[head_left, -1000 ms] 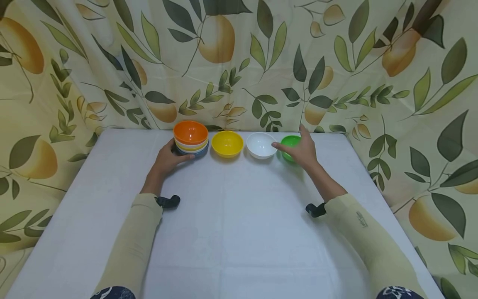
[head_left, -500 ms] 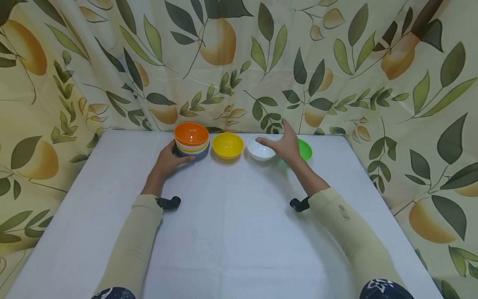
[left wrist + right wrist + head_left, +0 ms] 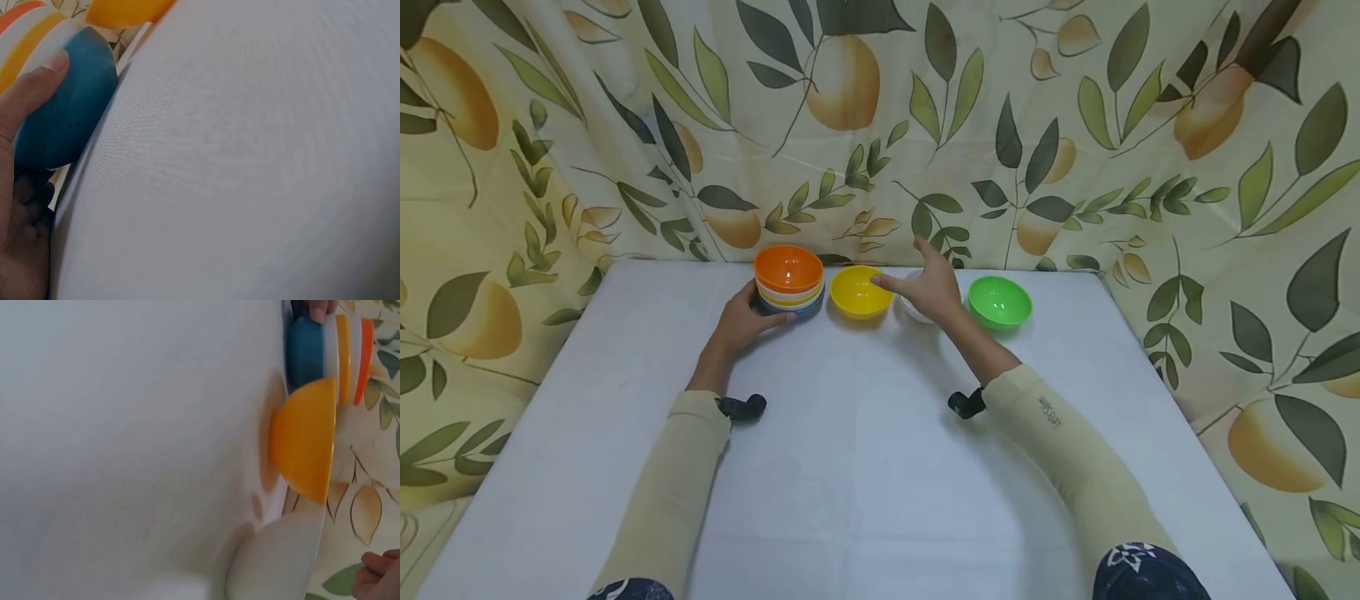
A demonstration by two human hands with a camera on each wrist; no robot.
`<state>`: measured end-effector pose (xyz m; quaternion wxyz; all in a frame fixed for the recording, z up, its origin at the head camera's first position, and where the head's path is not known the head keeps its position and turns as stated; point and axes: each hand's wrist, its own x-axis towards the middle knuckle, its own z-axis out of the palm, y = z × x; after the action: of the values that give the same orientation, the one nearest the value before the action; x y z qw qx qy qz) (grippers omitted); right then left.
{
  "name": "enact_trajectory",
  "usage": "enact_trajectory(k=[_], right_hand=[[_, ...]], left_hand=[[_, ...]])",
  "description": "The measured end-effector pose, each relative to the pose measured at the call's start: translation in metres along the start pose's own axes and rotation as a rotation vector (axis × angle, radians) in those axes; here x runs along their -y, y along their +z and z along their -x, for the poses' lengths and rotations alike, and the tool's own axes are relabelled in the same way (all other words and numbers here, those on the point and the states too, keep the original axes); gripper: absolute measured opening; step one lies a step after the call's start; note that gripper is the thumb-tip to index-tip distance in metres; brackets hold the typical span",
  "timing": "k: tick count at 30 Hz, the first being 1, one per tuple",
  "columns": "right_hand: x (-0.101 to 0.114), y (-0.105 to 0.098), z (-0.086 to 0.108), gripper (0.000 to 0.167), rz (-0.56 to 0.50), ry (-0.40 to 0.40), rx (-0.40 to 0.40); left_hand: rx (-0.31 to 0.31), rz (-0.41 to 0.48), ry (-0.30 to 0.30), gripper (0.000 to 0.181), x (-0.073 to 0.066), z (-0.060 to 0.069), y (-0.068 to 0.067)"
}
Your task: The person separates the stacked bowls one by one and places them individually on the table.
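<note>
At the back left of the table stands a stack of nested bowls, with an orange bowl (image 3: 787, 268) on top and a blue bowl (image 3: 81, 112) at the bottom. White and yellow rims show between them. My left hand (image 3: 741, 323) holds the stack low down, its thumb across the blue bowl and its fingers partly hidden behind. Over a white bowl (image 3: 275, 562), my right hand (image 3: 934, 287) is spread, thumb pointing left to the rim of a single yellow bowl (image 3: 859, 296). Contact with that rim cannot be made out. The hand covers most of the white bowl in the head view.
A green bowl (image 3: 1000, 302) stands at the right end of the row. The white-covered table (image 3: 850, 467) reaches forward from the bowls. A fruit-patterned cloth (image 3: 842, 83) hangs right behind the row.
My right hand has moved left, from the green bowl across the white one toward the yellow bowl, uncovering the green bowl. The left hand and the stack have stayed in place.
</note>
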<state>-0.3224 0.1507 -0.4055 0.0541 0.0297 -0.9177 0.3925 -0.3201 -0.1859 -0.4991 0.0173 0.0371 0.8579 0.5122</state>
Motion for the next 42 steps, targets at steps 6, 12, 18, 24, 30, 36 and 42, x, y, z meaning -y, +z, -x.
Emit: enact_trajectory(k=[6, 12, 18, 24, 30, 36, 42], right_hand=[[0.012, 0.020, -0.002, 0.114, 0.006, -0.033, 0.038], [0.024, 0.037, -0.004, 0.111, -0.025, -0.064, 0.074], [0.034, 0.052, -0.005, 0.110, -0.037, -0.076, 0.083], [0.046, 0.066, -0.008, 0.110, -0.092, -0.075, 0.112], [0.056, 0.076, -0.010, 0.108, -0.076, -0.096, 0.147], [0.062, 0.086, -0.016, 0.110, -0.034, -0.135, 0.169], [0.067, 0.099, -0.021, 0.114, 0.009, -0.144, 0.200]], left_hand=[[-0.006, 0.005, 0.012, 0.115, 0.001, 0.000, 0.000], [-0.006, -0.004, 0.001, 0.116, 0.003, -0.003, -0.001], [-0.002, -0.006, 0.010, 0.115, 0.004, -0.003, -0.001], [-0.009, -0.004, 0.010, 0.115, 0.003, -0.001, -0.002], [0.002, -0.002, 0.022, 0.112, 0.003, 0.000, 0.001], [-0.003, -0.012, 0.058, 0.108, 0.002, -0.001, 0.001], [0.001, -0.020, 0.052, 0.106, 0.003, -0.001, -0.003]])
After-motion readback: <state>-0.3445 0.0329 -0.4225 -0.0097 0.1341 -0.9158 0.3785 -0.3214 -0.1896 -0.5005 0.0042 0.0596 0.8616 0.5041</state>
